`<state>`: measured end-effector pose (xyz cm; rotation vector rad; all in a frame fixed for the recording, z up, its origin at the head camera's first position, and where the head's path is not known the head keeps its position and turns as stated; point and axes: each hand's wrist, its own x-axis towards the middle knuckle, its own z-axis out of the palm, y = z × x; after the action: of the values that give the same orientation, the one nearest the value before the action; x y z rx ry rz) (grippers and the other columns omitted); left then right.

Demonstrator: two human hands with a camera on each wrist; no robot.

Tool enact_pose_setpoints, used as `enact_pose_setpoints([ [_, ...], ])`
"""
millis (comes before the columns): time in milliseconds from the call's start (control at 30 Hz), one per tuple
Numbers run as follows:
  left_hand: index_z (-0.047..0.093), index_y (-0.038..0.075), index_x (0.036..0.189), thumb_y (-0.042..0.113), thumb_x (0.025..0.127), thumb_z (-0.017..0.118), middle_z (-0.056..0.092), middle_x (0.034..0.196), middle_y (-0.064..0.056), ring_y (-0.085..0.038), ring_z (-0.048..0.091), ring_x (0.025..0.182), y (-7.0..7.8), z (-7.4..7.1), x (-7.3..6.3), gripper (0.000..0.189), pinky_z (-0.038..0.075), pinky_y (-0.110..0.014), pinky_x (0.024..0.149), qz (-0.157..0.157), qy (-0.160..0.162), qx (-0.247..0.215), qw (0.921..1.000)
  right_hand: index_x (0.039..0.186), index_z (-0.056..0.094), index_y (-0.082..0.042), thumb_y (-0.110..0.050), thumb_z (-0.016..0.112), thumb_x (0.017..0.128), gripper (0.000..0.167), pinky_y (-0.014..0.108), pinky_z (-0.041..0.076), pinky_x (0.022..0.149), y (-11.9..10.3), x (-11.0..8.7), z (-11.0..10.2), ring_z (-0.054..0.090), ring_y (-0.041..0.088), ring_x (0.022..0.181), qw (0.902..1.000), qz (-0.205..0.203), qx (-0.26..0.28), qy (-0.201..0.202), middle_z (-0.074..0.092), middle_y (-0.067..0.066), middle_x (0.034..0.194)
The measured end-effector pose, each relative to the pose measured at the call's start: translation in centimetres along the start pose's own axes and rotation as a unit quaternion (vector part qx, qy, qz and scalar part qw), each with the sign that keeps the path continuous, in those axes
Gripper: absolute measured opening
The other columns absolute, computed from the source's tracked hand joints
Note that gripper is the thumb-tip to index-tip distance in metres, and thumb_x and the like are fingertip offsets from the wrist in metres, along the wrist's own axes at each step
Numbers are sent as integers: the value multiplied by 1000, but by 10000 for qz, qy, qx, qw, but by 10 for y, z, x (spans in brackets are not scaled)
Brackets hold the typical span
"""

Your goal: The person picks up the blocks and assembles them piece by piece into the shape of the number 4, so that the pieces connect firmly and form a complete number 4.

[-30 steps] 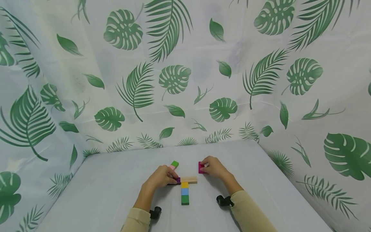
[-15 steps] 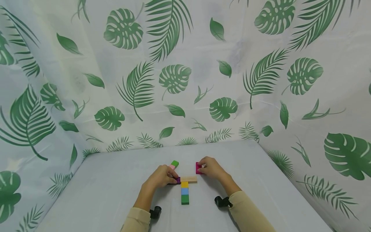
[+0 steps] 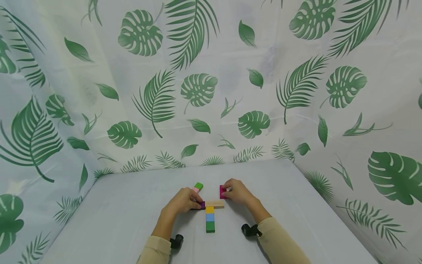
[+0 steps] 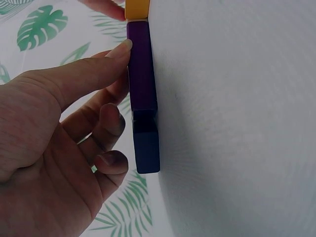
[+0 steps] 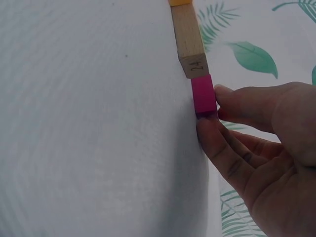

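Note:
My left hand (image 3: 184, 200) pinches a purple block (image 4: 142, 69) at the left end of a row on the table. A dark blue block (image 4: 147, 150) lies at that block's near end in the left wrist view, beside the curled fingers. Between thumb and index finger, my right hand (image 3: 238, 191) holds a magenta block (image 3: 221, 191). The magenta block is just beyond the right end of a plain wooden block (image 3: 215, 204), which bears a printed 24 in the right wrist view. The wooden block adjoins the purple one.
Yellow (image 3: 210, 210), light blue (image 3: 210, 217) and green (image 3: 210, 227) blocks run toward me from the wooden block. Behind the left hand lie a pink block (image 3: 196, 190) and a bright green block (image 3: 199, 186). Leaf-printed cloth (image 3: 211, 146) hangs around the table.
My right hand has moved left and slightly nearer with the magenta block, closing in on the wooden block. The left hand stays in place.

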<state>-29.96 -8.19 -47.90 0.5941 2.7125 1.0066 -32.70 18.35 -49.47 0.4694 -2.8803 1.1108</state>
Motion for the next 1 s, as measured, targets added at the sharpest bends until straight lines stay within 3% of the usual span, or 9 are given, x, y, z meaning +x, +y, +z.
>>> enact_pose_setpoints([
  [600, 83, 15, 100, 10, 89, 82, 75, 98, 3, -17, 59, 93, 0, 0, 1, 12, 54, -42, 89, -119, -27, -63, 9999, 106, 81, -7, -11, 84, 86, 20, 38, 58, 81, -7, 13, 1, 62, 20, 94, 9989, 386, 159, -190, 71, 9, 112],
  [833, 83, 15, 99, 10, 89, 82, 76, 97, 3, -16, 61, 91, -1, -1, 1, 11, 55, -42, 88, -102, -36, -43, 9999, 107, 80, -4, -8, 83, 86, 22, 30, 55, 64, -12, 16, 1, 65, 17, 76, 9974, 538, 407, -253, 67, 14, 117],
  [1000, 84, 15, 99, 9, 89, 82, 76, 98, 3, -16, 61, 92, 0, -3, 1, 11, 55, -44, 90, -119, -44, -73, 9999, 107, 80, -2, -6, 82, 86, 22, 28, 56, 63, -16, 20, 7, 66, 15, 71, 9970, 447, 572, -260, 69, 14, 114],
])
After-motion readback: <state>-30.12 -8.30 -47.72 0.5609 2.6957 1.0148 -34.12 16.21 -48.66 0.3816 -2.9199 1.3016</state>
